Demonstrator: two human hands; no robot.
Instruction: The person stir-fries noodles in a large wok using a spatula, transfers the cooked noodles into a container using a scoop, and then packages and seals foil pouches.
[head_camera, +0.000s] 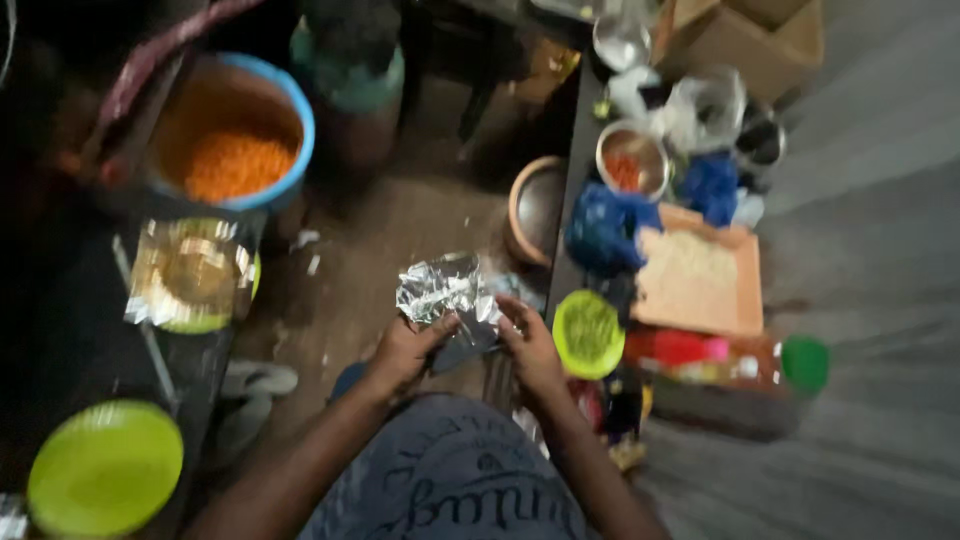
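Crinkled silver foil sheet (447, 292), left hand (403, 350) and right hand (530, 345) pinching its edges, round green plate (588, 333) beside

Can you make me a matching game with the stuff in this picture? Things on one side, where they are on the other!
Things:
1. crumpled foil
2. blue tub of orange bits
3. empty green plate
4. cardboard tray

Places:
A. bottom left corner
B. right side, by the blue bags
C. between both hands
D. upper left

Pairs: 1-C, 2-D, 3-A, 4-B
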